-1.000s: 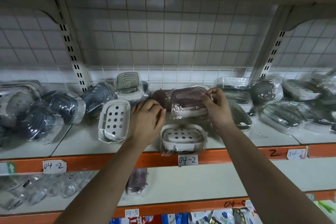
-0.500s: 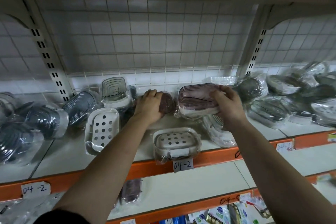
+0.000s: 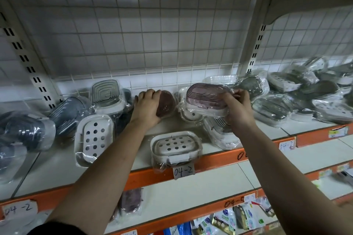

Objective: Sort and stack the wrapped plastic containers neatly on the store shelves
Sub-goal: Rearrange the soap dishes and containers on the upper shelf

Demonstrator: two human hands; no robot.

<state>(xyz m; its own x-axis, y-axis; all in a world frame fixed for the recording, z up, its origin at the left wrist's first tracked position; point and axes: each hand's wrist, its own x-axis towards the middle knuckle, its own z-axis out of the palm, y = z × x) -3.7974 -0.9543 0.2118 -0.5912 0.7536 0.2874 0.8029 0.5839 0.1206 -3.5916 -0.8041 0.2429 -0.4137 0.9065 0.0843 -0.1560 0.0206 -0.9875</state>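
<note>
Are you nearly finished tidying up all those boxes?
Not nearly. No neat stack shows yet. The right hand holds a wrapped purple-lidded plastic container; the left hand grips a dark purple wrapped container. Grey-lidded wrapped containers lie jumbled on both sides, waiting to be sorted.

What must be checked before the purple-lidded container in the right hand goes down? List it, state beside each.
1. Right hand grips the purple-lidded container by its right end: ok.
2. Left hand holds the maroon container at the back of the shelf: ok.
3. Bare patch of shelf between the hands to set it on: ok.
4. Wrapped white container just below the held one lies level as a base: not ok, it is tilted.
5. Perforated container sits fully behind the shelf's front edge: not ok, its wrap hangs over.
6. Held container's wrap intact: cannot tell.
</note>
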